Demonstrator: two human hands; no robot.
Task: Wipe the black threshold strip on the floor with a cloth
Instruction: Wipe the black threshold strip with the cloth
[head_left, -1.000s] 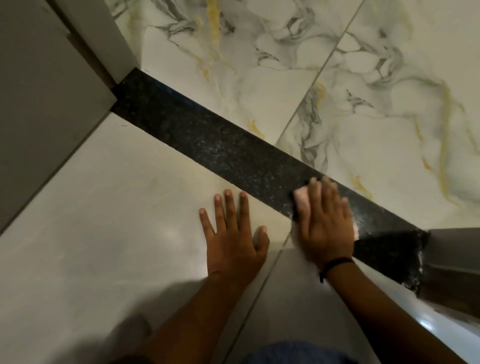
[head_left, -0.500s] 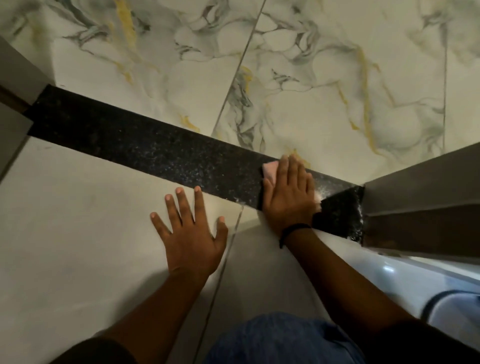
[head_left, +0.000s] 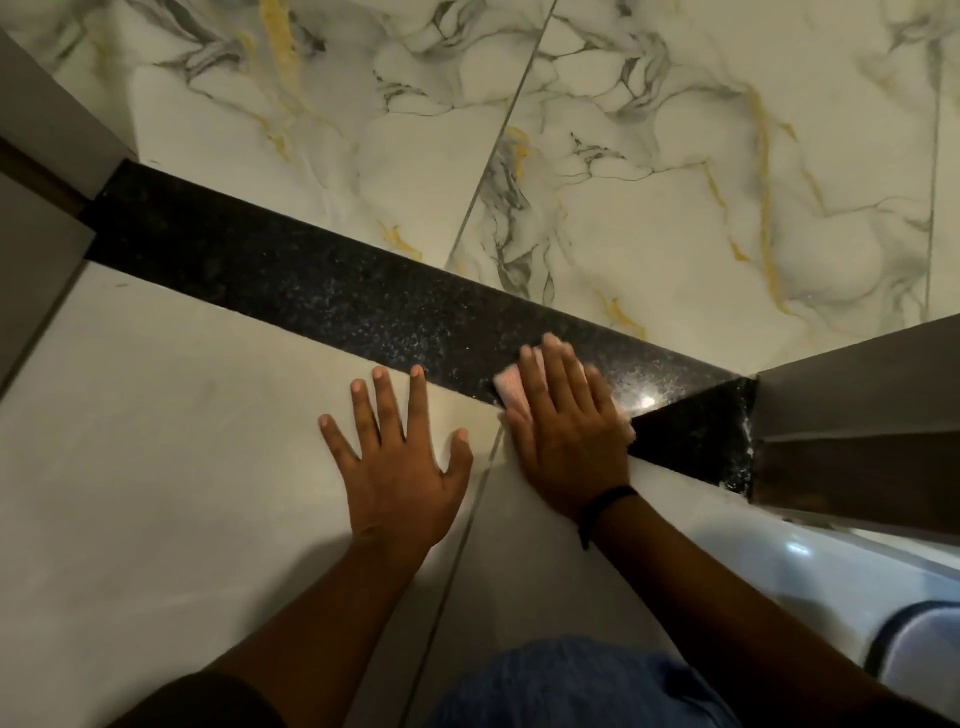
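Observation:
A black speckled threshold strip (head_left: 311, 283) runs across the floor from the upper left to the right, ending at a door frame. My right hand (head_left: 566, 421) lies flat on a pale pink cloth (head_left: 508, 387), pressing it onto the strip near its right end. Most of the cloth is hidden under the palm; only its left edge and a corner at the right show. My left hand (head_left: 400, 457) rests flat with fingers spread on the plain cream tile just below the strip, holding nothing. A dark band circles my right wrist.
Marble-patterned tiles (head_left: 649, 182) with grey and gold veins lie beyond the strip. A grey door frame (head_left: 857, 426) stands at the right end, another frame edge (head_left: 36, 171) at the left end. A white rounded fixture (head_left: 914, 639) sits at the lower right. My blue-clad knee (head_left: 571, 686) is below.
The view has shifted from frame to frame. My right hand with the cloth has slid a little left along the strip, away from the right door frame. The left hand stays planted on the tile.

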